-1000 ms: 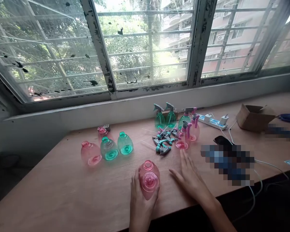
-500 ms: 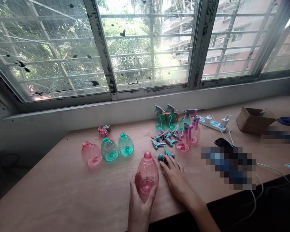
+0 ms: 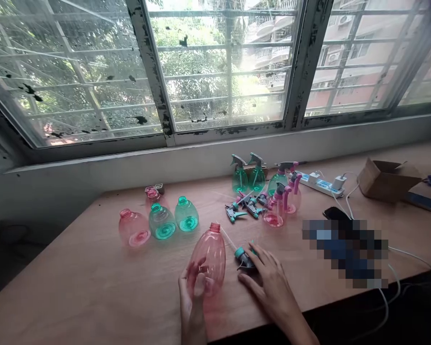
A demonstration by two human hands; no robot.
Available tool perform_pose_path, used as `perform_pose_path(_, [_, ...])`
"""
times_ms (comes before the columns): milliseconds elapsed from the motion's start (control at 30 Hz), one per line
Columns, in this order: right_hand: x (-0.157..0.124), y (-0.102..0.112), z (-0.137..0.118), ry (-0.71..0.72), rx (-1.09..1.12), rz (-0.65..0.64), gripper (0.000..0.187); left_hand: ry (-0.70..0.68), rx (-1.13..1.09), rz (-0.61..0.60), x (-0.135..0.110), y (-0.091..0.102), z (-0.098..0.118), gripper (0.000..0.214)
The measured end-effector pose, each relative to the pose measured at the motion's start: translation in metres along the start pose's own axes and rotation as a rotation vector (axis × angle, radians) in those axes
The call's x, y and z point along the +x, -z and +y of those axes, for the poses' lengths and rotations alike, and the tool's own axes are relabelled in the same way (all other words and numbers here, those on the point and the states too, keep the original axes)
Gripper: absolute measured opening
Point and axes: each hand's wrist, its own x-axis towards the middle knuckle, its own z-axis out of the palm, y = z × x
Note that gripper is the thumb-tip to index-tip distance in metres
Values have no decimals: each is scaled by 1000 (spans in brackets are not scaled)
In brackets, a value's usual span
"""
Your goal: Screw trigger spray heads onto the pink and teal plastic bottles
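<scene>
My left hand (image 3: 192,299) is wrapped round the lower part of a clear pink spray bottle (image 3: 215,254), which has no top on and leans slightly to the right. Beside it, my right hand (image 3: 275,287) has its thumb and fingers about a grey trigger spray head (image 3: 244,259) with a teal collar. The spray head's pale dip tube (image 3: 229,238) points up and left, its end close to the bottle's neck. Part of the spray head is hidden under the fingers.
Open-necked pink bottles (image 3: 133,229) and green bottles (image 3: 187,215) stand to the left. Loose spray heads (image 3: 252,208) lie in a pile, near bottles with spray tops (image 3: 274,211). Farther right are a power strip (image 3: 321,184), a phone (image 3: 336,213) and a cardboard box (image 3: 390,184).
The pink bottle has shifted left and turned in my left hand. My right hand has drawn the spray head toward me, away from the pile, and its tube now shows.
</scene>
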Motion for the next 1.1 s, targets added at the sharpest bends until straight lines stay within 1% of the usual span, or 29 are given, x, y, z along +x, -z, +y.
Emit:
perform_pose_path(100, [0,1,1,-18,33,-25,46,23,-68,-20,-3,0,5,59])
perform_pose_path(167, [1,3,1,-24,38,-39,46,40,-129,-9,-5,-1,9,57])
perform_pose_path(267, [1,5,1,-34,14,-75,47,85,-217,-11,-5,0,13,60])
perform_pose_path(367, [2,6,-6,-5,-44,-142,56,122,-248,-14,-3,0,12,61])
perform_pose_path(433, [5,4,-13,45,-77,-190,63,108,-230,-14,-4,-1,12,57])
perform_pose_path(467, [7,3,-17,62,-90,-207,63,92,-217,-15,-5,-2,12,55])
perform_pose_path(600, [26,-3,-20,35,-160,-207,53,28,-199,-21,-10,-6,13,49])
perform_pose_path(700, [54,1,-13,84,-249,-182,58,-9,-159,-52,-10,-6,13,51])
perform_pose_path(767, [81,8,-9,125,-293,-156,62,-29,-119,-72,-9,-5,12,54])
perform_pose_path(800, [97,11,-8,120,-305,-136,59,-33,-109,-79,-8,-4,11,55])
perform_pose_path(900, [148,18,-9,57,-362,-41,47,-34,-114,-65,-6,-2,5,59])
perform_pose_path(967, [179,18,-11,19,-405,-10,38,-40,-119,-52,-3,-1,-1,61])
perform_pose_path(1033, [206,15,-12,-20,-441,-34,34,-53,-119,-47,-1,0,-7,62])
perform_pose_path(1100, [225,11,-12,-71,-471,-89,33,-63,-126,-45,2,1,-12,64])
